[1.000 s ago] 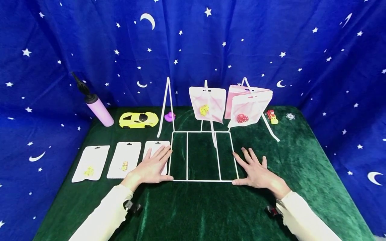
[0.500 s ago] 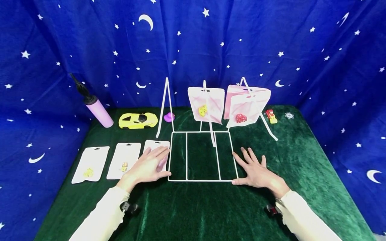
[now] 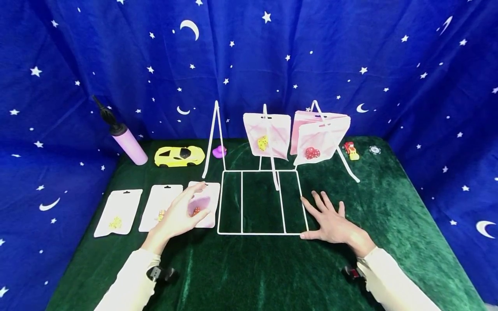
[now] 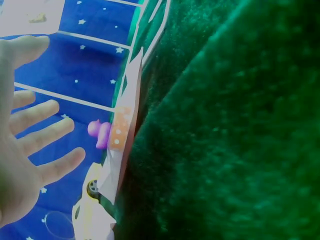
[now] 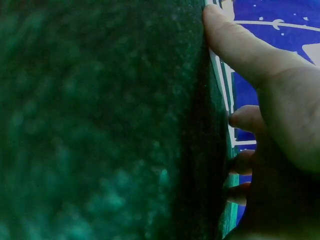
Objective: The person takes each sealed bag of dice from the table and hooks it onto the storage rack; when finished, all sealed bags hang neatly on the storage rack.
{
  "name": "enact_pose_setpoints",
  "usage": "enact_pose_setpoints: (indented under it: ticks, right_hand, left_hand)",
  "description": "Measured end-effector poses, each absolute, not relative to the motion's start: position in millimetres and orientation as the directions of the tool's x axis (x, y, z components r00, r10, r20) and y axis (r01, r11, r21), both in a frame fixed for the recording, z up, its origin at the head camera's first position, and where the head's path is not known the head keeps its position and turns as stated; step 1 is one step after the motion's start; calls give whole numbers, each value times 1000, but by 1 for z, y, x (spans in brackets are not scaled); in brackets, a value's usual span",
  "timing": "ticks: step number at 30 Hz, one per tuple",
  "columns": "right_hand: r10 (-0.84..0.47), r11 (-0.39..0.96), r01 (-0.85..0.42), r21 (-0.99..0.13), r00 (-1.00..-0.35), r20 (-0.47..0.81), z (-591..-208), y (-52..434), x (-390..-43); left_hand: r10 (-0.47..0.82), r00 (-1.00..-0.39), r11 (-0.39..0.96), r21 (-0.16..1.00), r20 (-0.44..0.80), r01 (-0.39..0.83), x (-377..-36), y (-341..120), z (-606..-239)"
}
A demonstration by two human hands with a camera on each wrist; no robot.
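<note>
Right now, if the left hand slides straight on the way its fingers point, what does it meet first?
The left hand hovers open over the nearest white packet, fingers aimed up-right. Past that packet, probably the white wire rack comes first, though the hand's height is unclear.

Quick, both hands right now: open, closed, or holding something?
Left hand: open, fingers spread, lifted over the pouch with red dice, holding nothing.
Right hand: open, flat on the green cloth beside the white wire rack.

yellow toy car, purple duck, pump
</note>
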State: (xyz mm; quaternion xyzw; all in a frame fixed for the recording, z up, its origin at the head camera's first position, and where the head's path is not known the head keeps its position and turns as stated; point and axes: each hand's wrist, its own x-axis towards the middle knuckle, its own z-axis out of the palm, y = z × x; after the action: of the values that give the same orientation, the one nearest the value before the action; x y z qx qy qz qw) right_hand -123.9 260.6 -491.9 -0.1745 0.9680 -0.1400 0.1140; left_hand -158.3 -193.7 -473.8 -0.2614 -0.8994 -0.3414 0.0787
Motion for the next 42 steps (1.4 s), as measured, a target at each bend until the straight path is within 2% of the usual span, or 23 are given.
enact_pose_setpoints:
  ticks: [6,12,16,23,29,42]
  right_hand:
    - [-370,897,-299,-327,-912,-179,-492,261,-124]
    - [-375,894,-303,-329,-909,-184,-493,261,-126]
    - [-380,895,-316,-316,-910,-166,-492,260,-126]
    - [-381,892,-313,-326,-909,-169,-493,261,-125]
    - [-382,890,-313,-331,-909,-168,-494,261,-123]
    - [-391,883,-317,-346,-905,-169,-494,262,-125]
  left_hand:
    - [338,-879,514,716,336,472,-156,-199,-478]
    - [194,-942,547,767,273,335,-152,-206,-484]
    - [124,-963,542,797,237,266,-151,-209,-487]
    - [59,-982,580,795,177,178,-149,-212,-490]
    - [25,-997,590,804,74,75,-150,-213,-491]
    - [-51,-995,642,760,-90,-102,-156,-213,-489]
